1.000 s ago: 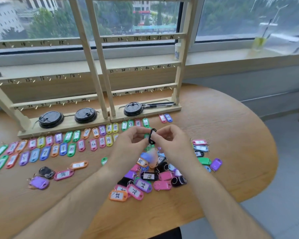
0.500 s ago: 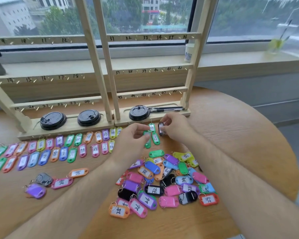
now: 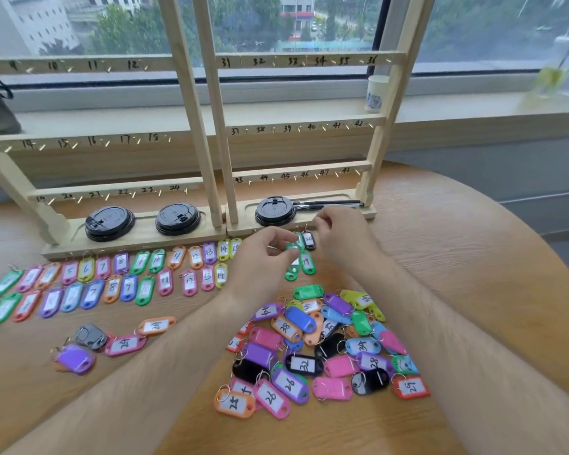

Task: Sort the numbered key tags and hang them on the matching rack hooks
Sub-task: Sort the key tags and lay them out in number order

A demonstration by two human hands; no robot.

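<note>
Black tag pinched by right fingers, green tag by left fingers, near lid and pens on rack.

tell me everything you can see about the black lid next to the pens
The black lid is a round cup lid, glossy plastic by its look, with a raised rim and a small flap on top. It lies flat, top up, in the recessed tray of the right rack's base, below hooks 43 and 44. Two black pens reach its right edge. The right hand is just in front, not touching it.
</note>
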